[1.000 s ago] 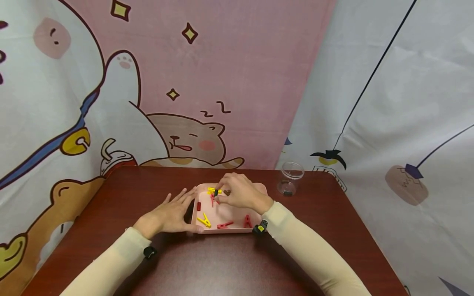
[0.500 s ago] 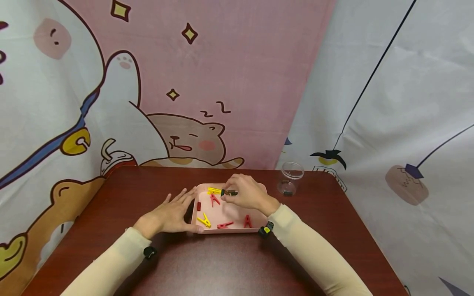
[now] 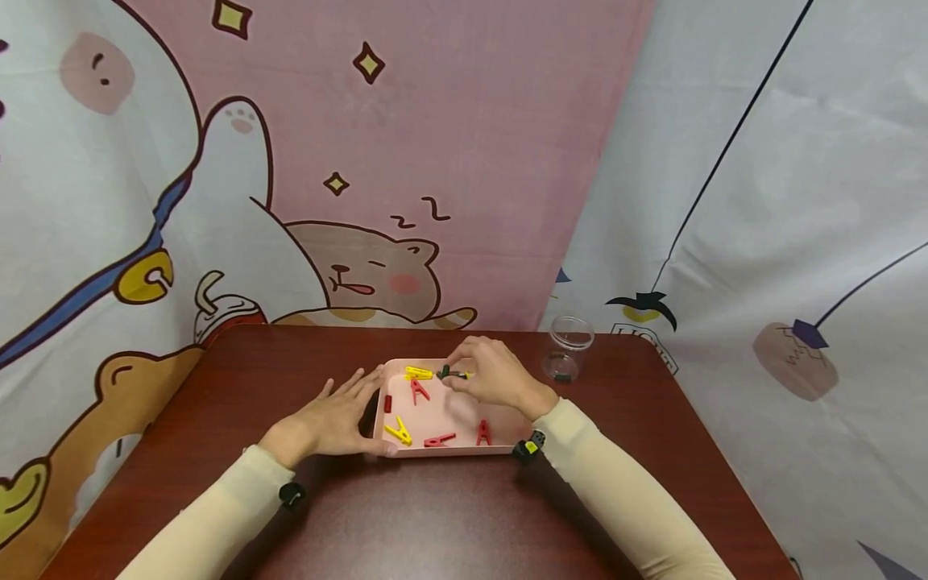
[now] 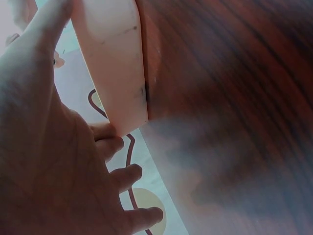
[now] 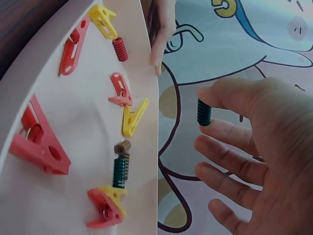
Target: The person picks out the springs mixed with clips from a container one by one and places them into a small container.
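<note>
My right hand (image 3: 500, 377) is above the back of the pink tray (image 3: 449, 453). Between thumb and index finger it pinches a dark green spring (image 5: 204, 113), while the other fingers spread apart. Below, in the right wrist view, the tray holds another green spring (image 5: 119, 172), brown springs (image 5: 122, 147), a red spring (image 5: 120, 49), and several red clothespins (image 5: 49, 142) and yellow clothespins (image 5: 135, 117). My left hand (image 3: 319, 423), fingers straight and spread, touches the tray's left side, thumb at the front corner and fingertips toward the back corner.
A clear jar (image 3: 569, 350) with a small dark object at its bottom stands right of the tray, near the back edge of the brown wooden table (image 3: 464, 515). A patterned cloth (image 3: 493, 161) hangs behind the table.
My right hand has moved right from beside the yellow clothespins, carrying the dark green spring and uncovering a red clothespin. My left hand stays at the tray.
</note>
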Motion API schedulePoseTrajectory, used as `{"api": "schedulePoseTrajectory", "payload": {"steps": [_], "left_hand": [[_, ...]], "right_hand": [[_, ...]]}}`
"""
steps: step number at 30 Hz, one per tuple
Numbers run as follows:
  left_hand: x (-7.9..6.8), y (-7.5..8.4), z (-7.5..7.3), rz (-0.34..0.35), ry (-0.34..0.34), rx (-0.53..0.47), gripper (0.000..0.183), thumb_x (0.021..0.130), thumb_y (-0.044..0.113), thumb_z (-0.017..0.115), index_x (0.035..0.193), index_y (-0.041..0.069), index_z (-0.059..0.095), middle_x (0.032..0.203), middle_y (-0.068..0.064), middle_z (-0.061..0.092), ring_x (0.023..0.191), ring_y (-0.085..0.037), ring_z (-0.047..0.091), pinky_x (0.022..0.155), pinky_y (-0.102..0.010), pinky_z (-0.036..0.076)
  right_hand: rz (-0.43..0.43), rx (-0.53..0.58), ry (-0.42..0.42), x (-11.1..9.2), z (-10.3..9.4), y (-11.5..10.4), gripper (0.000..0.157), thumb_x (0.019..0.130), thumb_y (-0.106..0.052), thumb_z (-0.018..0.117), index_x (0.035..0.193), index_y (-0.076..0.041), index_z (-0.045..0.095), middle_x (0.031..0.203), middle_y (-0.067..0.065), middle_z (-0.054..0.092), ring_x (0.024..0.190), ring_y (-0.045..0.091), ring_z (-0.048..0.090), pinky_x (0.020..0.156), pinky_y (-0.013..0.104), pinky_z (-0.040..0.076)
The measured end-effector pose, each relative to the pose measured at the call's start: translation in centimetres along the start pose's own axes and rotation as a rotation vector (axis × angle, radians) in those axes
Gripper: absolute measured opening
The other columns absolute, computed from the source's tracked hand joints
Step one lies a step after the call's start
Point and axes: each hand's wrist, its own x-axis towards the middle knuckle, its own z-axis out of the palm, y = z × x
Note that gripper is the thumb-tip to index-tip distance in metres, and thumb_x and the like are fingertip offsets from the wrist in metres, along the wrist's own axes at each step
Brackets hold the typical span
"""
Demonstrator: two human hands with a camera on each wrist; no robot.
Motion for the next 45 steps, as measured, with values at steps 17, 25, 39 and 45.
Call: {"api": "schedulePoseTrajectory", "payload": {"steps": [17,25,39,45], "left_hand": [[0.1,-0.1,0.0,0.003,0.005,0.003,0.144,0.087,0.095,0.076,0.186,0.005,0.022,0.198,-0.012,0.016,0.182,-0.05,0.019,0.139,-0.088,0.017],[0.0,0.1,0.0,-0.007,-0.002,-0.004,0.142,0.088,0.093,0.077,0.186,0.005,0.023,0.199,-0.011,0.015,0.183,-0.049,0.018,0.138,-0.089,0.016],[-0.1,0.3,0.0,-0.006,-0.002,-0.011,0.141,0.088,0.092,0.078,0.186,0.005,0.025,0.198,-0.011,0.016,0.183,-0.049,0.019,0.138,-0.089,0.016],[-0.1,0.3,0.0,-0.007,-0.007,-0.014,0.141,0.088,0.092,0.078,0.186,0.005,0.024,0.198,-0.011,0.016,0.183,-0.049,0.018,0.139,-0.088,0.015]], "right_hand": [[0.038,0.033,0.057,-0.7,-1.5,1.6,0.027,0.1,-0.039,0.093,0.12,-0.021,0.09,0.129,0.002,0.083,0.125,0.029,0.076,0.111,0.056,0.063],[0.067,0.04,0.06,-0.9,-2.1,1.9,0.026,0.101,-0.037,0.093,0.121,-0.021,0.09,0.132,0.004,0.082,0.13,0.034,0.075,0.115,0.059,0.063],[0.058,0.05,0.111,-1.5,-3.4,3.1,0.027,0.1,-0.034,0.094,0.12,-0.017,0.09,0.126,0.006,0.083,0.127,0.037,0.077,0.11,0.06,0.065],[0.046,0.045,0.121,-1.8,-4.0,3.7,0.028,0.1,-0.033,0.094,0.121,-0.015,0.089,0.126,0.008,0.083,0.129,0.039,0.078,0.112,0.06,0.064]]}}
